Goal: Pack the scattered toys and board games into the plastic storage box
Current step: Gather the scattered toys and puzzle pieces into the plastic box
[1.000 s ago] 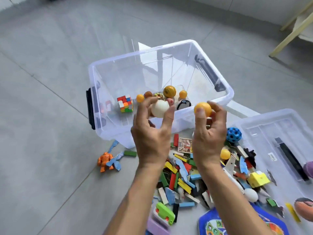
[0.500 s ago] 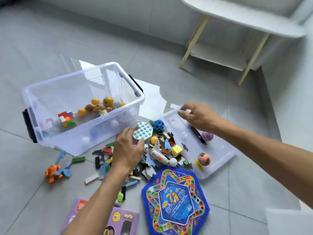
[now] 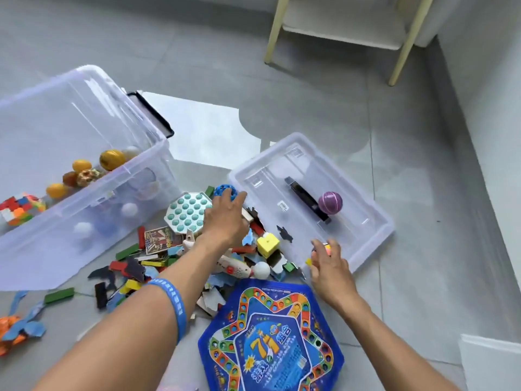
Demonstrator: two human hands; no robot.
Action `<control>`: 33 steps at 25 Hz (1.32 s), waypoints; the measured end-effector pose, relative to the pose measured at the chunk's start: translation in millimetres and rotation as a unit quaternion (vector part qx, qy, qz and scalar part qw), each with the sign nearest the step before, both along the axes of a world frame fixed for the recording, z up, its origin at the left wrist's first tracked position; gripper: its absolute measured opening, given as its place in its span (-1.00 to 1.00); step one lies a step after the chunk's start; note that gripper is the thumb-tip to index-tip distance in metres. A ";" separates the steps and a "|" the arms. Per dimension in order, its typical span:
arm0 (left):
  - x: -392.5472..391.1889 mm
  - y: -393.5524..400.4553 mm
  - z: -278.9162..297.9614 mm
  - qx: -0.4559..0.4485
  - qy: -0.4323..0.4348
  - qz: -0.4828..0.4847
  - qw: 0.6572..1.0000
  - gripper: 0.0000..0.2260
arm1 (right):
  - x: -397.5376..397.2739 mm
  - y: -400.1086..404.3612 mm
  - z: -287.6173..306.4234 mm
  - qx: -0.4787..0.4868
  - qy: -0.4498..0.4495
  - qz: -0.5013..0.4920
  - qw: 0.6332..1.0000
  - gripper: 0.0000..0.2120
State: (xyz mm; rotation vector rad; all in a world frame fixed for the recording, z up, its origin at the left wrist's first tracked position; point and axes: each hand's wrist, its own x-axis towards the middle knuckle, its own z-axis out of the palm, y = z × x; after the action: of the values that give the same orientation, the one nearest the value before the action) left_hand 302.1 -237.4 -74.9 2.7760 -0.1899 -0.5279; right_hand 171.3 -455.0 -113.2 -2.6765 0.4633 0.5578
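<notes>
The clear plastic storage box (image 3: 158, 145) stands at the left and holds several yellow and orange balls (image 3: 112, 160) and a colour cube (image 3: 19, 208). My left hand (image 3: 225, 221) reaches over the toy pile, its fingers and thumb curled round a blue holed ball (image 3: 221, 191). My right hand (image 3: 329, 262) is closed on a small orange ball (image 3: 324, 247) at the near edge of the box lid (image 3: 304, 162). A purple ball (image 3: 330, 203) rests on the lid beside its black handle. A teal pop-bubble toy (image 3: 186, 211), a yellow cube (image 3: 267, 244) and wooden blocks lie between box and lid.
A blue star-shaped board game (image 3: 270, 334) lies on the grey tile floor in front of me. An orange figure (image 3: 11, 331) sits at the far left. A white toy plane (image 3: 234, 266) and white ball (image 3: 262, 270) lie mid-pile. Pale table legs (image 3: 400, 52) and a wall are at the right.
Both balls I held over the box are gone from my hands. My left hand moved from the pop-bubble toy to the blue ball. My right hand came back from the lid's far side onto the orange ball.
</notes>
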 end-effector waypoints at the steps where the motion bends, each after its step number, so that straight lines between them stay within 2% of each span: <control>1: 8.9 -5.9 -13.6 0.016 0.000 -0.015 1.000 -0.38 | -1.9 -0.1 -11.2 0.002 -0.016 -0.002 1.000 -0.51; 5: 35.0 -7.7 -50.4 0.074 -0.036 -0.008 0.997 -0.29 | 6.7 -13.8 -29.1 -0.008 -0.026 0.022 0.999 -0.53; 8: 40.2 8.7 -53.9 0.112 -0.074 0.006 0.991 -0.45 | 9.9 -17.8 -28.9 -0.008 -0.012 0.043 0.999 -0.53; 11: 32.0 38.1 -41.5 0.025 -0.073 0.095 0.992 -0.63 | 20.5 -25.9 -21.2 0.030 0.018 0.067 0.997 -0.57; 13: 7.7 48.9 -19.1 -0.066 -0.083 0.156 0.982 -0.64 | 25.8 -33.0 -4.3 0.063 0.053 0.053 0.995 -0.55; 14: -13.3 51.0 -3.5 -0.130 -0.085 0.199 0.968 -0.60 | 25.6 -32.3 6.9 0.066 0.053 0.033 0.996 -0.50; 16: -69.1 67.3 38.7 -0.233 -0.114 0.288 0.922 -0.53 | 20.7 -0.8 34.3 0.113 -0.011 -0.028 0.993 -0.44; 17: -92.7 78.7 56.5 -0.248 -0.142 0.319 0.903 -0.50 | 21.1 28.5 55.7 0.205 -0.046 -0.074 0.975 -0.47; 18: -109.4 92.7 70.9 -0.251 -0.171 0.342 0.889 -0.49 | 22.9 61.9 79.5 0.335 -0.050 -0.118 0.934 -0.50; 19: -118.3 110.5 83.8 -0.249 -0.195 0.365 0.876 -0.49 | 26.6 98.2 104.1 0.471 -0.020 -0.148 0.869 -0.50; 20: -119.2 131.7 96.5 -0.243 -0.218 0.389 0.862 -0.49 | 35.3 135.7 129.7 0.568 0.020 -0.163 0.807 -0.47; 21: -114.0 152.1 108.2 -0.241 -0.240 0.405 0.849 -0.49 | 47.9 168.8 152.8 0.622 0.048 -0.165 0.764 -0.45; 23: -97.1 189.3 132.5 -0.250 -0.261 0.431 0.827 -0.45 | 76.7 226.1 193.7 0.673 0.072 -0.139 0.722 -0.53; 25: -82.3 213.7 153.0 -0.332 -0.204 0.463 0.796 -0.26 | 97.5 266.3 226.7 0.697 0.083 -0.141 0.698 -0.62; 27: -84.3 221.5 162.1 -0.399 -0.146 0.490 0.761 -0.12 | 108.4 281.5 238.3 0.692 0.088 -0.172 0.696 -0.66; 30: -116.1 193.9 152.5 -0.361 -0.157 0.464 0.794 -0.33 | 95.9 261.3 223.3 0.672 0.072 -0.210 0.706 -0.81; 33: -151.5 118.5 125.8 -0.314 -0.121 0.347 0.875 -0.38 | 68.5 198.6 178.0 0.570 0.031 -0.261 0.779 -0.85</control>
State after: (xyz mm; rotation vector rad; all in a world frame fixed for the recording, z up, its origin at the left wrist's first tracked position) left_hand 150.6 -118.9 50.9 2.0468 0.4895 0.0728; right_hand 239.8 -256.4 64.8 -1.2887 0.5906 0.5048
